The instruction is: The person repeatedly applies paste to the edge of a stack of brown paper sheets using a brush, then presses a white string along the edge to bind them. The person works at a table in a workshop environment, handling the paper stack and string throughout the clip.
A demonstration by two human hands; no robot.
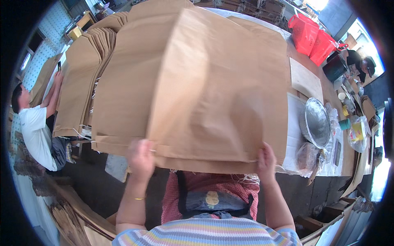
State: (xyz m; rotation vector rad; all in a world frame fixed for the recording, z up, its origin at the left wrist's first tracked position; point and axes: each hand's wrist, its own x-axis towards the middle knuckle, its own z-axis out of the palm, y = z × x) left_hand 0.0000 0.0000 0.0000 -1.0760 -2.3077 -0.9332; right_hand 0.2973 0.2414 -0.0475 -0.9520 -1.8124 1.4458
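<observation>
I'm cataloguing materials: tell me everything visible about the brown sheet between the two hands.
The broad brown sheet looks like smooth paper. Its brightly lit left side appears raised above the brown stack; its lower right buckles. The left hand grips its lower left corner, the right hand touches its lower right.

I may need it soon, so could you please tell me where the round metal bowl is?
In the head view, the metal bowl is on the right side, past the brown paper and the right hand, next to a clear plastic bag.
</observation>
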